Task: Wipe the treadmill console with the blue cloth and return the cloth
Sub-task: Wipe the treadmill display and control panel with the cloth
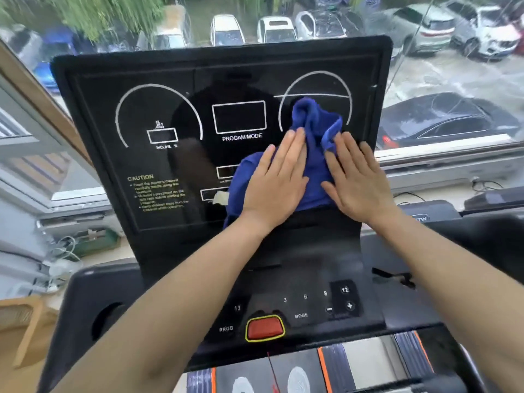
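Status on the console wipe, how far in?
Mid-wipe. Both hands, left hand and right hand, press flat on the blue cloth over the right half of the console. The left dial side and lower button panel aren't under it. Returning the cloth remains.

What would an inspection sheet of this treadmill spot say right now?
Surface: treadmill console, black, glossy, tilted.
Job's things: blue cloth bunched on the console's right half.
Clutter: red stop button below; pale scrap beside the cloth.
Grips: left hand and right hand flat, pressing the cloth.
Cables: loose wires on the left ledge.
Surroundings: window, parked cars outside.
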Motion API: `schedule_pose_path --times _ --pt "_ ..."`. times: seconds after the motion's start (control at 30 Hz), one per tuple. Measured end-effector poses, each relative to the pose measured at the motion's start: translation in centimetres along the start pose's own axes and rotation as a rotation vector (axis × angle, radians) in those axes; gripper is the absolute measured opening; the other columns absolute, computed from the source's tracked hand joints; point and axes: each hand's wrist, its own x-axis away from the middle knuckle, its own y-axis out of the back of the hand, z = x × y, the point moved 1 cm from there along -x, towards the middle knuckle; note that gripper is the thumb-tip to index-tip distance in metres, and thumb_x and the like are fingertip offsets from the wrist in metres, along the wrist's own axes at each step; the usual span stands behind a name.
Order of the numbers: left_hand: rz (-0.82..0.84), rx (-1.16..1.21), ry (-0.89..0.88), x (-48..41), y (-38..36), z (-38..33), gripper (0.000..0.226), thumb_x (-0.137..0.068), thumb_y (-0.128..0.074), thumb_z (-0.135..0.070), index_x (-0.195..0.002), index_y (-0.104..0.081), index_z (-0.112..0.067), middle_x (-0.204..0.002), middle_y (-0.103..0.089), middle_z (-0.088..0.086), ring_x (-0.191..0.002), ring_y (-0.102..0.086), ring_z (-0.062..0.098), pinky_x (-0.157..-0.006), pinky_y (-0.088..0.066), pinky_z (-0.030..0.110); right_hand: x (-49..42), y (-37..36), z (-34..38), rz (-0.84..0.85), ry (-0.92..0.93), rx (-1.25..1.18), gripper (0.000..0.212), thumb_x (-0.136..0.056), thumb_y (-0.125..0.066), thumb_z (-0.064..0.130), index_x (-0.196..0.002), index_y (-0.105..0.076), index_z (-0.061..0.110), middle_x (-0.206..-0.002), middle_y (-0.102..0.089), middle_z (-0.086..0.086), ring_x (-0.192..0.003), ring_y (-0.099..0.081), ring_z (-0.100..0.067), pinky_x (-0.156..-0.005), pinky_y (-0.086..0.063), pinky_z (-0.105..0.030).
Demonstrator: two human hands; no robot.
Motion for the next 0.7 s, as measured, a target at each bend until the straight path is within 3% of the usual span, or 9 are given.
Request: schedule_pose_path --times 0.07,0.17,0.23,0.33,0.53,0.7 --pt "0.031 0.016 -0.124 -0.6 -0.6 -2.5 0.062 -0.105 -0.036 -0.03 -0.155 -0.019 0.002 -0.164 -0.026 0.013 -0.152 -0.022 0.028 -0.123 -0.013 0.042 2.8 -0.4 -0.4 0.035 -0.108 -0.018 0.062 -0.101 -0.044 0.037 -0.147 -0.031 -0.002 -0.155 -0.034 -0.028 -0.146 -0.023 -0.04 -0.123 -0.004 -0.045" --pt "0.039 0.121 -0.295 1.6 -1.9 -4.1 0.044 -0.104 -0.038 -0.011 -0.146 -0.042 0.003 -0.15 -0.046 0.018 -0.138 -0.043 0.038 -0.119 -0.03 0.048 6.3 -0.6 1.8 -0.054 -0.207 -0.052 0.046 -0.097 -0.056 0.028 -0.129 -0.051 -0.004 -0.14 -0.043 -0.027 -0.131 -0.037 -0.044 -0.114 -0.027 -0.052" --pt "-0.033 0.221 -0.268 4.0 -1.8 -3.6 0.031 -0.1 -0.05 -0.009 -0.129 -0.061 -0.004 -0.132 -0.062 0.013 -0.115 -0.056 0.034 -0.101 -0.045 0.044 7.2 -0.2 4.1 -0.116 -0.252 -0.135 0.034 -0.088 -0.062 0.018 -0.113 -0.06 -0.004 -0.124 -0.046 -0.023 -0.11 -0.045 -0.04 -0.096 -0.038 -0.051" --pt "-0.064 0.265 -0.23 7.3 -0.8 -2.1 0.016 -0.096 -0.06 -0.011 -0.108 -0.07 -0.013 -0.113 -0.068 0.005 -0.09 -0.061 0.028 -0.075 -0.045 0.039 7.4 0.1 7.6 -0.14 -0.264 -0.271 0.024 -0.072 -0.063 0.0 -0.096 -0.065 -0.004 -0.099 -0.06 -0.023 -0.086 -0.052 -0.038 -0.071 -0.044 -0.047" --pt "-0.002 0.341 -0.139 11.7 -0.4 0.4 0.013 -0.093 -0.066 -0.012 -0.104 -0.072 -0.015 -0.099 -0.067 0.004 -0.08 -0.06 0.028 -0.07 -0.044 0.039 7.6 1.0 11.3 -0.061 -0.315 -0.321 0.026 -0.072 -0.068 0.01 -0.095 -0.068 -0.001 -0.09 -0.062 -0.02 -0.078 -0.056 -0.038 -0.07 -0.041 -0.043" --pt "-0.041 0.284 -0.029 14.8 0.9 4.7 0.014 -0.094 -0.064 -0.014 -0.101 -0.074 -0.018 -0.094 -0.067 0.002 -0.077 -0.06 0.027 -0.07 -0.041 0.037 4.8 2.4 15.1 -0.036 -0.159 -0.251 0.016 -0.075 -0.065 0.011 -0.09 -0.068 0.007 -0.088 -0.062 -0.013 -0.079 -0.056 -0.035 -0.075 -0.039 -0.043"
